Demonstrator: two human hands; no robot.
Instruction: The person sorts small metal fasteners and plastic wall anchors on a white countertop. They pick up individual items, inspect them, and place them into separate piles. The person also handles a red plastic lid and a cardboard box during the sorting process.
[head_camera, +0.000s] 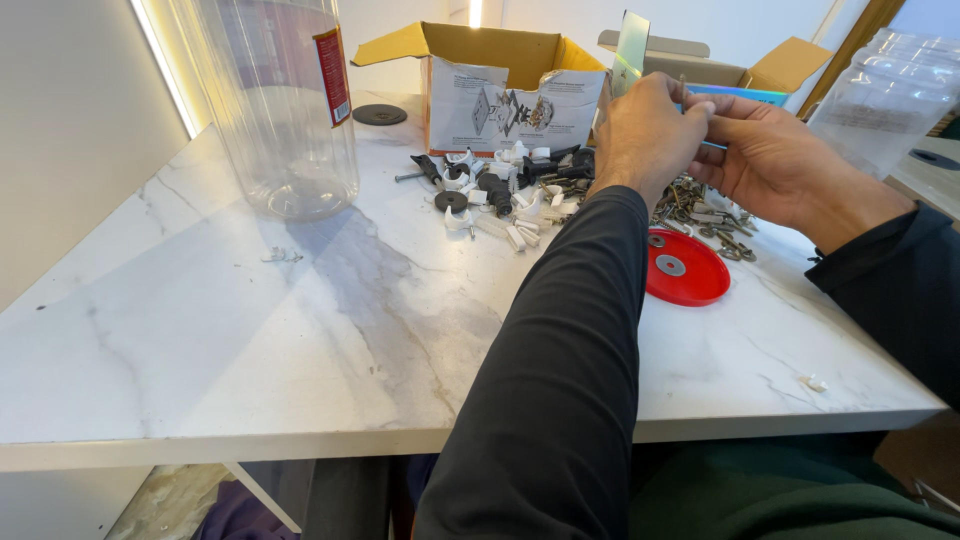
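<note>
Head view, upper right of the frame: the left hand (645, 130) and right hand (775, 160) meet fingertip to fingertip above the marble table (300, 320), both pinched shut on a thin metal pin (684, 92). Its long axis stands near upright between them. The pile of metal hooks (705, 215) lies just below, the red lid (686, 268) nearer the frame's centre.

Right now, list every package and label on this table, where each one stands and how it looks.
Jar: back left, tall clear plastic, empty.
Jar label: on the jar's right side, red strip with white edge.
Box: back centre, open brown cardboard, white panel with a grey line drawing.
Second box: back right, behind the hands, open brown cardboard, blue edge.
Bag: far right, clear plastic.
</note>
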